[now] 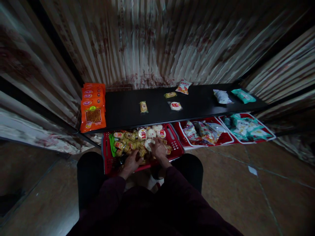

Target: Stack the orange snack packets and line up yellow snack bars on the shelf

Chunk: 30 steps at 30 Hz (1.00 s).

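Black shelf (123,113) holds overlapping orange packets (93,108) and scattered single packs (175,106); red basket (179,148) remains loaded, right hand (158,150) curled at a round white pack (148,145) inside, grip unclear, left hand (131,163) half-open, seemingly empty.

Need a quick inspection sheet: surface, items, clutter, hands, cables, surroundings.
Surface: black shelf; orange packets at its left end, other packets spaced along it.
Job's things: red basket holding wrapped snacks.
Clutter: white scrap on the floor.
Hands: left hand and right hand both at the basket's contents; grip unclear.
Cables: nothing seen for certain.
Surroundings: patterned curtain behind; two more snack baskets to the right.
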### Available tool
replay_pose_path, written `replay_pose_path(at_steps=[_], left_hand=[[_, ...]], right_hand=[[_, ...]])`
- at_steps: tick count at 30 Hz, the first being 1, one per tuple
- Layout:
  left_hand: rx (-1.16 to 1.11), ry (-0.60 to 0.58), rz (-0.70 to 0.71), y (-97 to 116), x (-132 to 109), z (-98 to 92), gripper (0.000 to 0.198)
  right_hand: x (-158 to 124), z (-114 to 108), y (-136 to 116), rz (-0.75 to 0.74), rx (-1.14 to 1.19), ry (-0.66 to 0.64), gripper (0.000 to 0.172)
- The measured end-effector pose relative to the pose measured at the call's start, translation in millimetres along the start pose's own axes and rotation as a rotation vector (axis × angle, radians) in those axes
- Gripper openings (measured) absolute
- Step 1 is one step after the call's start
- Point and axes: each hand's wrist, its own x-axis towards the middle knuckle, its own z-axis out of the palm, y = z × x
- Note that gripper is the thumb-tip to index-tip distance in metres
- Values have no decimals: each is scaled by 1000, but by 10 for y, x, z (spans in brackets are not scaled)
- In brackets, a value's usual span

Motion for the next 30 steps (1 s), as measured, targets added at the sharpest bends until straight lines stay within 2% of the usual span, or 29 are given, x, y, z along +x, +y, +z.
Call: replay_pose_path(at_steps=[2, 6, 13, 19, 21, 25, 27, 30], left_hand=[[55, -48, -10, 16, -4, 20, 59], [81, -73, -68, 8, 12, 28, 53], [-103, 78, -114, -43, 38, -53, 24], [-299, 142, -164, -88, 63, -31, 22], [-367, 139, -153, -113, 73, -10, 24], [-414, 159, -131, -156, 93, 24, 30], [-390, 187, -128, -165, 99, 30, 35], [-323, 242, -126, -161, 99, 22, 43]], right_hand=[[3, -10, 14, 14, -22, 25, 41], [-14, 23, 11, 27, -42, 46, 40], [-21, 14, 63, 33, -90, 53, 42], [0, 0, 250, 101, -137, 106, 45], [-8, 30, 262, 53, -140, 166, 44], [-61, 126, 103, -167, -2, 258, 39], [-99, 190, -55, -275, 172, 147, 36], [-141, 292, -299, -287, 463, -116, 37]])
